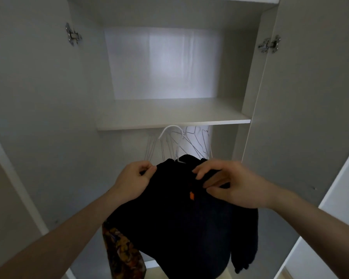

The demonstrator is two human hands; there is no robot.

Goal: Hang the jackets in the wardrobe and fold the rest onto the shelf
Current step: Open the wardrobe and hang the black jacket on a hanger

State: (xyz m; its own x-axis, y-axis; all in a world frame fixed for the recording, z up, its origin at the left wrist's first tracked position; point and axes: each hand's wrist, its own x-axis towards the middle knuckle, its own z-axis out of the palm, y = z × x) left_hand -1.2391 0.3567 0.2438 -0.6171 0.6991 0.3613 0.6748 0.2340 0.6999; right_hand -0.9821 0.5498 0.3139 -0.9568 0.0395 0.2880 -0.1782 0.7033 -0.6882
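From the head view, both hands are raised in front of an open wardrobe (85,81), each gripping one dark jacket (175,214) near its top. The left hand (134,181) has its fingers curled in, pinching the jacket's left shoulder edge between thumb and fingertips. The right hand (228,183) is bent over the collar area, its fingers curved down onto the cloth and the thumb tucked beneath — holding the fabric rather than lying flat on it. The jacket sits on one white hanger (172,137), whose hook rises just under the front edge of the single shelf (169,117); whether the hook is over a rail cannot be told. One small orange tag (191,195) shows on the jacket's front, between the two hands. Behind the hook a cluster of thin wire hangers (197,143) hangs below the shelf — too tangled to count. One patterned orange-and-dark garment (121,254) hangs low at the left, just beside the jacket. Two door hinges (73,35) show, one on each side.
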